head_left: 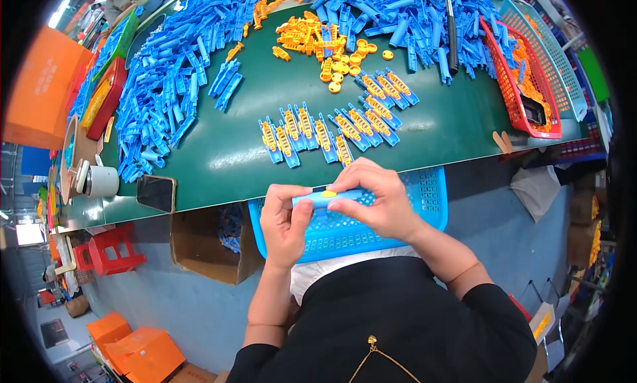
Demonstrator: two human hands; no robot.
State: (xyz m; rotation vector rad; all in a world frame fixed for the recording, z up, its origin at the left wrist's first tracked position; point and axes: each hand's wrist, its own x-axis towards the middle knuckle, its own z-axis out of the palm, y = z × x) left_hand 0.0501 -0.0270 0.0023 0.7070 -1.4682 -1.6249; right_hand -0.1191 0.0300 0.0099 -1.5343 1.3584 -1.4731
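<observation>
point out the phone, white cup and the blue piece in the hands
Phone (156,193), head view, on its dark screen
White cup (103,182), head view, on its side
Blue piece (320,201), head view, body below yellow disc (329,193)

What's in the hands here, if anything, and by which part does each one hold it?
A blue piece with a yellow disc: the left hand pinches its left end, the right hand its right part, next to the disc.

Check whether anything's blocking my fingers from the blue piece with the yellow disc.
Nothing visible stands between: your left hand and right hand both hold the blue piece, above the blue basket.
</observation>
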